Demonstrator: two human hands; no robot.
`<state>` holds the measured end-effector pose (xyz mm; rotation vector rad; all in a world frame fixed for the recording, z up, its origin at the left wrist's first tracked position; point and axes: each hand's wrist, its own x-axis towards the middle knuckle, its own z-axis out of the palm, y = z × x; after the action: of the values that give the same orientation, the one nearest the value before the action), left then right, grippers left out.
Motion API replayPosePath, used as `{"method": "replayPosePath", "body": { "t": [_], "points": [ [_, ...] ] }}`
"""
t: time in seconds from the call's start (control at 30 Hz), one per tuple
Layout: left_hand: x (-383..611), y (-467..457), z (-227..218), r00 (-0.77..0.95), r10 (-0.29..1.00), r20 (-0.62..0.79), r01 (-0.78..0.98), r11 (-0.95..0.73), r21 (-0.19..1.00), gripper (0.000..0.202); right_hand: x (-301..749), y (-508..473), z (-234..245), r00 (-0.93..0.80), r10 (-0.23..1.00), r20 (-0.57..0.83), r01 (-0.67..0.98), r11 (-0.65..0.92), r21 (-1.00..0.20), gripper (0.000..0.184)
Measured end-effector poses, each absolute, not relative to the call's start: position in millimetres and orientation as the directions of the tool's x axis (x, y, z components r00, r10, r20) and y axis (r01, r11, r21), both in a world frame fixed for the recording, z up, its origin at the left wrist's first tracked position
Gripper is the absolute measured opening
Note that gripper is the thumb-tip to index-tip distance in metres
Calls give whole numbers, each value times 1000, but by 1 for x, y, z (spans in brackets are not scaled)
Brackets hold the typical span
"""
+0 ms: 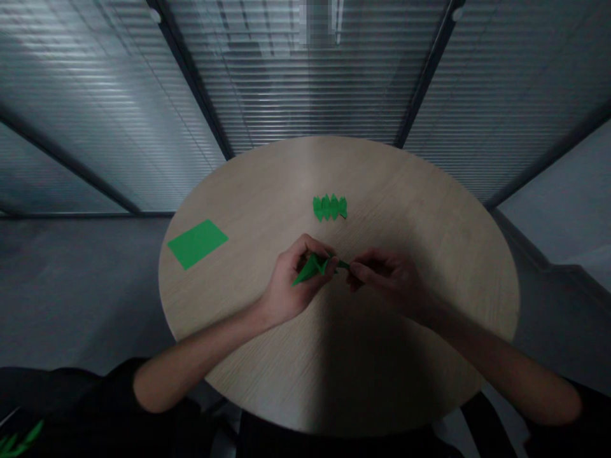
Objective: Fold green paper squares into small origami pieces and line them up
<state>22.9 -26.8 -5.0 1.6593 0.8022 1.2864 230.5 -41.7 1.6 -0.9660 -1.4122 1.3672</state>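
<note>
Two bare arms in short black sleeves (119, 407) come up from the bottom edge, one from each side. In the bottom left corner, a few thin green paper bits (16, 442) poke into view. They are too dark to make out well.

The arms meet over a round table with a light wooden top (429, 222). The left hand (291, 280) has its fingers curled around a small folded green paper shape (312, 267), with the thumb lying on top of it. A pointy end of the shape sticks out below the fingers, toward the person. The right hand (386, 277) pinches the thin tip on the other side of the shape between thumb and finger, and its other fingers are tucked in. Both hands hold the shape just above the middle of the table. I cannot tell if it touches the wood.

A bit farther back on the table lies a row of green folded paper points (329, 208), joined side by side. It is near the hands but not touching them. Far off to the left, close to the table's edge, a flat green paper sheet (197, 243) lies by itself.

Behind the table stand glass walls with grey striped blinds (296, 95).
</note>
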Motion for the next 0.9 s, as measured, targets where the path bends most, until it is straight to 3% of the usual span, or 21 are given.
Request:
{"method": "replayPosePath", "body": {
  "t": [0.67,0.9],
  "points": [
    [17,-26,-14,378,791,482,-18,-514,858,19,229,-45,-3,-287,945,154,67,180,-981,20],
    [12,-26,-12,432,745,507,57,-584,810,26,231,-45,0,-296,939,177,118,220,-968,15]
  ]
}}
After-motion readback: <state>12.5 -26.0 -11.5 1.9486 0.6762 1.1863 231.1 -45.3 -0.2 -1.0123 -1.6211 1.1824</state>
